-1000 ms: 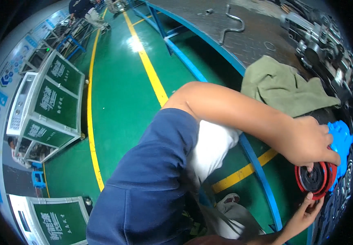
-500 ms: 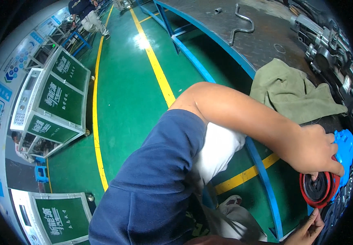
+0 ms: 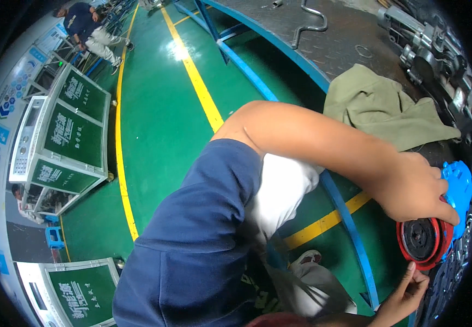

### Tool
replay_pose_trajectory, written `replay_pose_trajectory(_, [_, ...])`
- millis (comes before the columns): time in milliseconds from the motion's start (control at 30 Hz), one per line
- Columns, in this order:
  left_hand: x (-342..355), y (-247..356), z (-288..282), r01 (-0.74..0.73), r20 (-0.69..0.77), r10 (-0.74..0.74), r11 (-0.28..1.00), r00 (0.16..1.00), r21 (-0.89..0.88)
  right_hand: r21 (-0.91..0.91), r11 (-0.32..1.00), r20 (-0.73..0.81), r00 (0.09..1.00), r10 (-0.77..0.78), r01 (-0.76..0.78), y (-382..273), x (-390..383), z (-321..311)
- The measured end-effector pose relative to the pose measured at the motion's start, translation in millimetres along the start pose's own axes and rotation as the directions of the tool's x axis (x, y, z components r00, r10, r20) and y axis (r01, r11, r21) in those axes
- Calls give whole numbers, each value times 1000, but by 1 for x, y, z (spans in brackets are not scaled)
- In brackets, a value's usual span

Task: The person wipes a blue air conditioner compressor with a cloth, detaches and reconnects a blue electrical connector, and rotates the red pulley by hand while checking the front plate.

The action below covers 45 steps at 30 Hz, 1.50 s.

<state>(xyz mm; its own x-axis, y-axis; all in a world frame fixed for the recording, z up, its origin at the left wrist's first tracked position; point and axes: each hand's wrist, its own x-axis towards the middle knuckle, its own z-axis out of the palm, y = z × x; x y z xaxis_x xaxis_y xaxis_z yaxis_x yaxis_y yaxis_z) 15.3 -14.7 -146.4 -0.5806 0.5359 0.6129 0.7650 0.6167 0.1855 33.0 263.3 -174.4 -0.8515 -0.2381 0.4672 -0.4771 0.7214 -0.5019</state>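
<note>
At the right edge, a blue cast part (image 3: 463, 188) carries a red-rimmed pulley (image 3: 439, 245) with a dark, round, ridged face. My left hand (image 3: 413, 188) reaches across from the navy sleeve and is closed over the top of the pulley where it meets the blue part. Its wrist is bent and some fingertips are hidden behind the part. From below, my right hand (image 3: 407, 291) touches the pulley's lower rim with one straight digit, its other fingers curled. A crumpled olive-green cloth (image 3: 380, 109) lies on the bench just beyond my left hand.
On the dark metal bench (image 3: 345, 32) lie a bent steel rod (image 3: 316, 27), a small ring (image 3: 363, 52) and several metal machine parts (image 3: 418, 41). Blue bench legs (image 3: 350, 229) stand beside my knees. Green-panelled cabinets (image 3: 72, 128) line the left; a person (image 3: 91, 32) stands beyond.
The view has shifted slightly, so the bench and pulley sit a little further left and up. A left fingertip that rested on the pulley's dark face is off it. The far person's legs have moved.
</note>
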Motion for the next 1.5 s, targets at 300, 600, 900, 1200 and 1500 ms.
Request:
replay_pose_trajectory(300, [5,1,5,28,3,-28,998,1000,-61,93,994,0,999,52,-52,19,-1,15])
replay_pose_trajectory(600, [16,12,-17,297,275,-252,946,928,-133,73,996,-151,986,67,-56,-29,2,0])
replay_pose_trajectory(900, [22,15,-23,326,327,-284,942,901,-78,84,994,-169,982,86,-72,-29,0,-9])
replay_pose_trajectory(1200, [20,10,-34,286,252,-312,949,916,136,18,994,-96,989,109,-108,-25,-4,-14])
replay_pose_trajectory(1500, [23,12,-21,99,123,-108,992,987,76,-65,991,-37,993,116,-118,-15,0,1])
